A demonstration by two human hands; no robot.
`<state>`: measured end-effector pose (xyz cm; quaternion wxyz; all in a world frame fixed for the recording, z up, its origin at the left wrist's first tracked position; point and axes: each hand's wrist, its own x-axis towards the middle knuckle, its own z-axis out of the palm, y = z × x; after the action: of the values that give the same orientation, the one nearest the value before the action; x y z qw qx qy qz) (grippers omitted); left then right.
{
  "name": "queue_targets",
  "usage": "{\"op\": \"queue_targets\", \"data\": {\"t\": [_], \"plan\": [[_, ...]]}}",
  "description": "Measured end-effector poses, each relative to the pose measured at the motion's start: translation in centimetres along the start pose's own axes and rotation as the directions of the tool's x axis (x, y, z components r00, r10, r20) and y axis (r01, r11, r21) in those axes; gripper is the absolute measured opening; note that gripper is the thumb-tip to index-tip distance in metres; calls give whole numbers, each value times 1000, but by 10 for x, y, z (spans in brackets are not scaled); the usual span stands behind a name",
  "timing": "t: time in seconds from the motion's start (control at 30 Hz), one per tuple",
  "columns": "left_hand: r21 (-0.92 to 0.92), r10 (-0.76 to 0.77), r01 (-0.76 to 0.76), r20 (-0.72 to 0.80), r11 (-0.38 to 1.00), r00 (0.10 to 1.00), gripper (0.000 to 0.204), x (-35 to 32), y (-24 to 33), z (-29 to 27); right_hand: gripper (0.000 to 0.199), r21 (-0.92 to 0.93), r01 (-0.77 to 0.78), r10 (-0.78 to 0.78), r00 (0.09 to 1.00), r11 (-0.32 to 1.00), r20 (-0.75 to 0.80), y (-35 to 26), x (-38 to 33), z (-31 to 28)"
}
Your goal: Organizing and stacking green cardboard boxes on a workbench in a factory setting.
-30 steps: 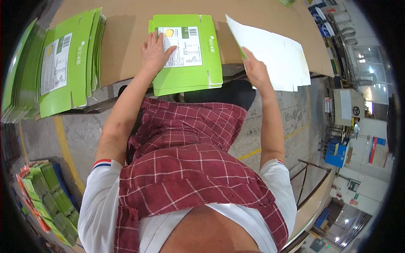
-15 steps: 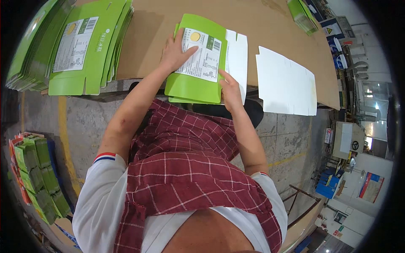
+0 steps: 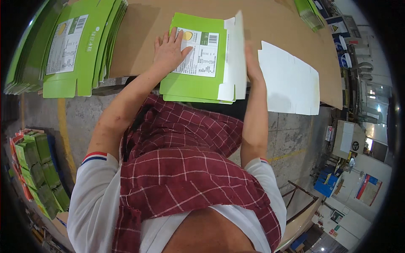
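Observation:
A flat green carton (image 3: 190, 86) with a white printed label panel lies on the table in front of me. Across its left part rests my left hand (image 3: 168, 55), palm down, fingers spread. On the carton's right side a white-backed panel (image 3: 238, 63) stands up, tilted on edge. My right hand (image 3: 253, 63) is at the outer side of that panel, seen edge-on with fingers stretched, a little blurred and partly hidden by it. At least one more green sheet shows under the carton's near edge.
A white carton blank (image 3: 289, 80) lies at the right on the brown table (image 3: 139, 33). Stacks of green cartons (image 3: 82, 86) stand at the left, and another small stack (image 3: 309, 14) at the far right. Bundled green cartons (image 3: 40, 168) sit lower left near the floor.
My right hand has moved from the carton's right edge outward to the right. The white panel there has been raised from lying flat. My left hand stays on the carton.

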<state>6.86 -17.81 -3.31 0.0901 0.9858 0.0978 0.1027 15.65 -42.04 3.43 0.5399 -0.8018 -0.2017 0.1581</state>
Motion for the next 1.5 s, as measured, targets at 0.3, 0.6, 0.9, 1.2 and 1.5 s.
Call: {"op": "queue_targets", "data": {"t": [0.3,0.6,0.9,1.2,1.5], "plan": [[-5,-12,12,-26,1000,1000,69,-2,-1,2,58,-940,60,-171,985,337,2,27,-46,57],[8,6,-6,-84,1000,996,67,2,-8,13,48,-910,-383,-212,887,157,-410,53,-112,-43],[-8,-18,17,-104,1000,994,65,0,-5,10,46,-596,-202,-7,944,778,-329,-44,-108,-44],[-600,-125,109,15,793,992,69,6,-13,-11,43,454,-63,210,936,889,-281,-41,-86,23],[-218,-37,1,-162,976,986,65,1,-12,7,33,170,-228,260,943,959,-205,13,-75,17]]}}
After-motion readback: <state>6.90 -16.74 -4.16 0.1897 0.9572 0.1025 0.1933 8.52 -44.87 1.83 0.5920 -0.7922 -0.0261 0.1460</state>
